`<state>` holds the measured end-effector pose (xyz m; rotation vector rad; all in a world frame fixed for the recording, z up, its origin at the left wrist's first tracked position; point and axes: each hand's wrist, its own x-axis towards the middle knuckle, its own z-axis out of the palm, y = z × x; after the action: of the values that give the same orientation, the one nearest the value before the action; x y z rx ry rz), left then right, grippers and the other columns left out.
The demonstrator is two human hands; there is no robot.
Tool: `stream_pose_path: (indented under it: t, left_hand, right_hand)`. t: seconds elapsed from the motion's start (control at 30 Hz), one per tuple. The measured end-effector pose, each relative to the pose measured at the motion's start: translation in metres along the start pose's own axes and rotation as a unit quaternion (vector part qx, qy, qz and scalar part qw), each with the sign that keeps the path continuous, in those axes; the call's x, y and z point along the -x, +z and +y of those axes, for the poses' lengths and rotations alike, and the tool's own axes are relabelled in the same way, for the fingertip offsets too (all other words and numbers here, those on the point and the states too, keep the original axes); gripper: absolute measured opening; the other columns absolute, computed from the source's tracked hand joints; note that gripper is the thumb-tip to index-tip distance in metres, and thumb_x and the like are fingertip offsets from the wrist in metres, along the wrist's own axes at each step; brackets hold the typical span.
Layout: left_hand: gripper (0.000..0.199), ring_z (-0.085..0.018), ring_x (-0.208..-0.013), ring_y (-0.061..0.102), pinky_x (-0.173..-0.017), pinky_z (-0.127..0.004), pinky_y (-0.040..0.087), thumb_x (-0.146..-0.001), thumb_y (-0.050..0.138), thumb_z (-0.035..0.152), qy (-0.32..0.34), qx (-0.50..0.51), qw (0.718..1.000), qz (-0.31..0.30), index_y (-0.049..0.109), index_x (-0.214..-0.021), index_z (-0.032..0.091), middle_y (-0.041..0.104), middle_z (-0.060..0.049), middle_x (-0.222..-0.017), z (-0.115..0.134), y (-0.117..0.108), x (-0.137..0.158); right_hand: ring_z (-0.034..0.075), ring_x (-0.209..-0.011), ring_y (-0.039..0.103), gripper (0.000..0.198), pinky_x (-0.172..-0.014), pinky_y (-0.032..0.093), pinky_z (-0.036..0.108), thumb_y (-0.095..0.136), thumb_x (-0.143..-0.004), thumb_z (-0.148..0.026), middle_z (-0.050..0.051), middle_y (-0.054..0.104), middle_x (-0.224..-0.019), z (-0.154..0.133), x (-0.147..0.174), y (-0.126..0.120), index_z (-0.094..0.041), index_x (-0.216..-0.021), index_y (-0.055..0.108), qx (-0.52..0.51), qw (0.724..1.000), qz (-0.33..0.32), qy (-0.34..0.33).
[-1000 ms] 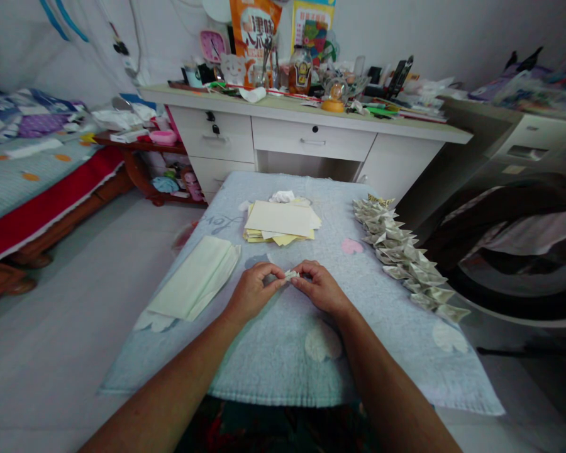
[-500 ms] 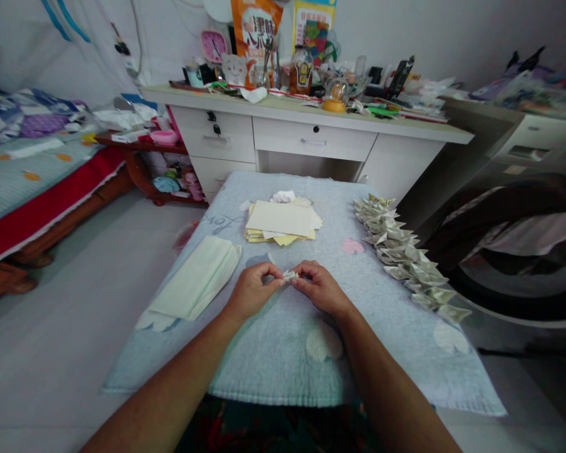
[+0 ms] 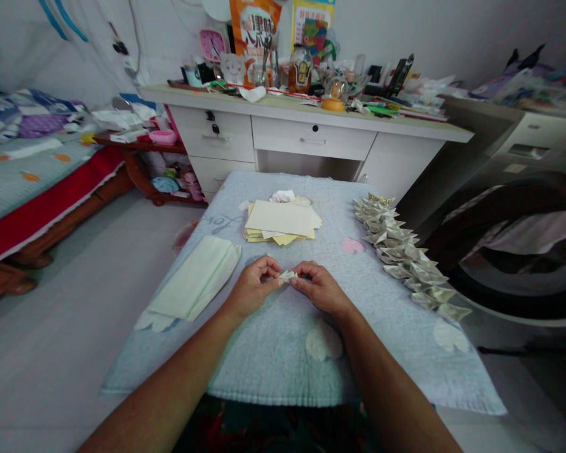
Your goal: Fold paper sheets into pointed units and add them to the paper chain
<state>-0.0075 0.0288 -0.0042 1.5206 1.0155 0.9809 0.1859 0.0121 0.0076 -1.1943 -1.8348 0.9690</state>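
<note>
A small folded piece of pale paper (image 3: pixel 287 276) is held between my two hands, above the middle of the cloth-covered table (image 3: pixel 273 371). My left hand (image 3: pixel 257 282) pinches its left end between thumb and fingers. At the right end, the thumb and index finger of my right hand (image 3: pixel 319 286) are closed on it. Fingertips hide part of its shape. Beyond my hands lies a stack of cream and yellow paper sheets (image 3: pixel 280 218). Left of my left hand rests a pile of long pale green sheets (image 3: pixel 195 277).
Folded paper boats (image 3: pixel 400 251) stand in a long row along the table's right side. A crumpled white tissue (image 3: pixel 282 196) sits behind the stack. At the back is a white desk (image 3: pixel 311 135) crowded with jars and packets; a washing machine (image 3: pixel 523 151) stands right, a bed (image 3: pixel 33 170) left.
My left thumb and fingers have shifted slightly on the folded paper, with the fingers lifting a little. My right hand has barely moved.
</note>
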Motion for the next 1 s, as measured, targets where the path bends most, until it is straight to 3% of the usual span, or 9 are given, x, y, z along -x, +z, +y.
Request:
stream_pose_path:
  t: [0.2, 0.4, 0.67, 1.0]
  left_hand:
    - [0.031, -0.015, -0.081, 0.059, -0.072, -0.026, 0.046, -0.072, 0.069, 0.032, -0.003, -0.043, 0.999, -0.028, 0.062, -0.098, 0.017, 0.063, -0.002, -0.086, 0.0054, 0.0005, -0.0006]
    - [0.028, -0.015, -0.073, 0.059, -0.068, -0.027, 0.046, -0.078, 0.063, 0.039, -0.034, -0.072, 0.995, -0.059, 0.07, -0.092, 0.016, 0.066, -0.002, -0.078, 0.0051, -0.0012, -0.0002]
    - [0.013, -0.011, -0.069, 0.057, -0.065, -0.023, 0.043, -0.08, 0.063, 0.029, 0.009, 0.006, 1.0, 0.012, 0.064, -0.084, 0.017, 0.061, 0.001, -0.074, 0.0012, 0.0016, -0.0018]
    - [0.012, -0.013, -0.07, 0.064, -0.072, -0.028, 0.05, -0.079, 0.064, 0.027, -0.03, 0.093, 0.995, -0.005, 0.059, -0.081, 0.016, 0.066, 0.0, -0.074, 0.0043, 0.0073, 0.0006]
  right_hand:
    - [0.015, -0.08, 0.054, 0.016, -0.078, 0.042, 0.029, 0.066, -0.081, -0.034, 0.001, 0.061, -0.081, 0.004, 0.0004, 0.0017, -0.02, -0.087, 0.063, -0.041, 0.999, -0.005, 0.008]
    - [0.013, -0.075, 0.051, 0.026, -0.072, 0.042, 0.026, 0.071, -0.075, -0.034, -0.003, 0.054, -0.079, 0.0038, 0.0011, 0.0052, -0.02, -0.083, 0.051, -0.108, 0.994, -0.009, 0.015]
    - [0.015, -0.08, 0.054, 0.019, -0.077, 0.043, 0.027, 0.067, -0.077, -0.026, -0.001, 0.057, -0.083, 0.0024, 0.0014, 0.0032, -0.02, -0.087, 0.052, -0.101, 0.995, 0.007, -0.011]
    - [0.014, -0.077, 0.055, 0.009, -0.077, 0.043, 0.028, 0.062, -0.082, -0.027, 0.0, 0.06, -0.077, 0.001, -0.0007, 0.0067, -0.019, -0.078, 0.058, -0.055, 0.997, 0.05, -0.009]
